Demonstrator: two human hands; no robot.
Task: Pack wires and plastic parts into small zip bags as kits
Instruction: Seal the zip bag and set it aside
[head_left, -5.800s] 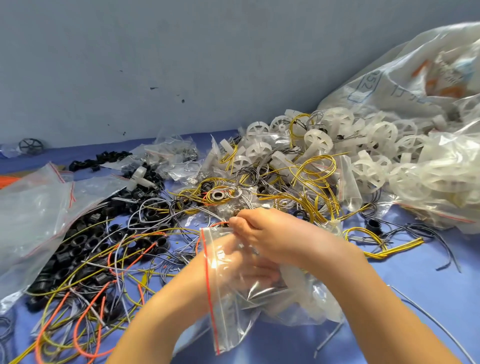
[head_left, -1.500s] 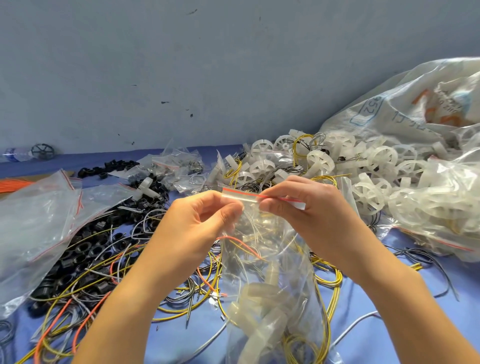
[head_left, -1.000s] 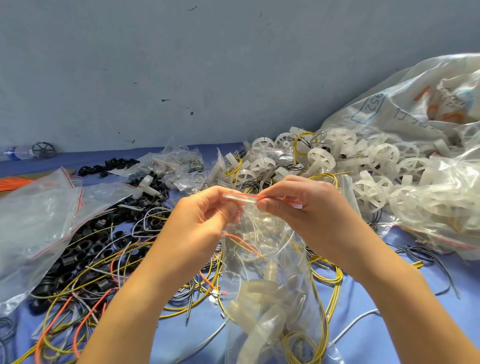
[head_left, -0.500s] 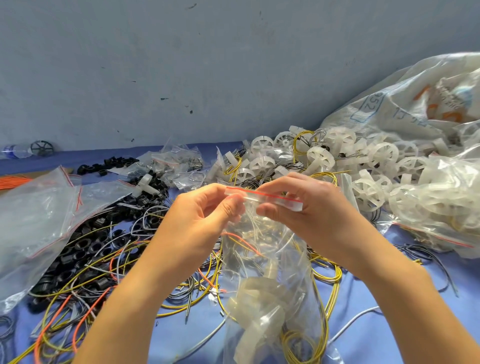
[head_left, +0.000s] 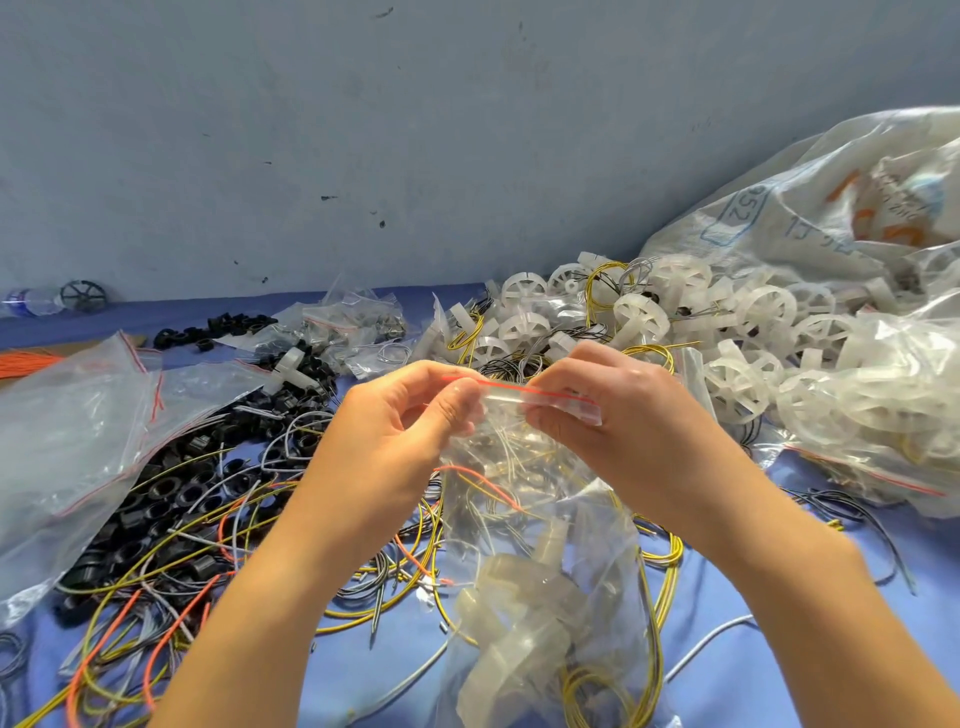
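The left forearm (head_left: 270, 603) and right forearm (head_left: 815, 597) rise from the near edge and converge toward the middle, with the hands raised close together. The left hand (head_left: 395, 441) pinches the left end of the zip bag (head_left: 545, 519) at its top strip between curled thumb and forefinger. The right hand (head_left: 628, 431), its back facing up, curls its fingers over the strip's right part with the thumb beneath.

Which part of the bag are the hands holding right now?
Both hands, left hand and right hand, pinch the zip bag by its red-lined top strip.
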